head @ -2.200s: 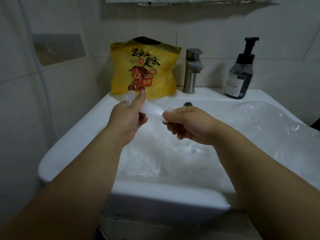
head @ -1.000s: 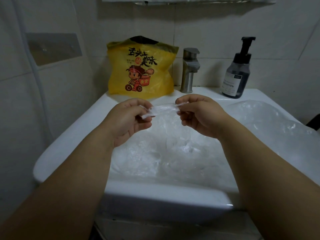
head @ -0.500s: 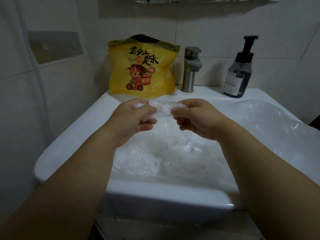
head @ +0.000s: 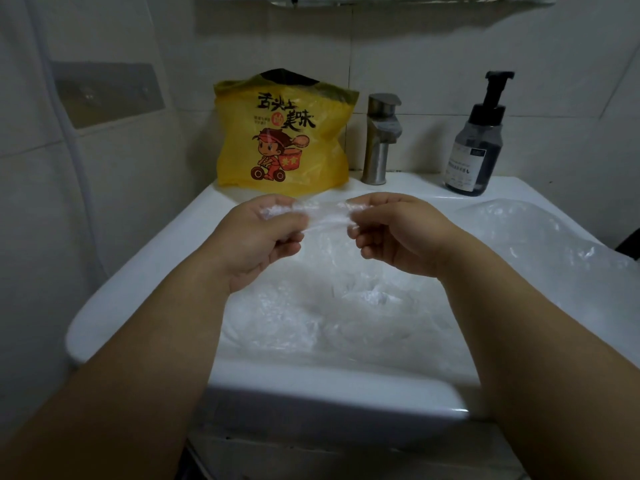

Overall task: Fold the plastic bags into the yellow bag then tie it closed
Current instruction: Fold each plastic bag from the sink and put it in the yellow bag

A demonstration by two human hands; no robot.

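Observation:
A yellow bag (head: 280,133) with a cartoon print stands upright at the back of the sink ledge, its top open. In front of it, over the basin, my left hand (head: 263,244) and my right hand (head: 398,233) each pinch one end of a small folded clear plastic bag (head: 320,216) stretched between them. More clear plastic bags (head: 346,299) lie crumpled in the basin under my hands, and another clear bag (head: 540,237) spreads over the sink's right side.
The white sink (head: 145,271) has a metal faucet (head: 379,140) behind its middle and a dark soap pump bottle (head: 476,147) at the back right. Tiled walls close in on the left and behind.
My hands have turned and shortened the clear bag between them, folding it from a longer strip into a smaller packet, and hold it at about the same height over the basin.

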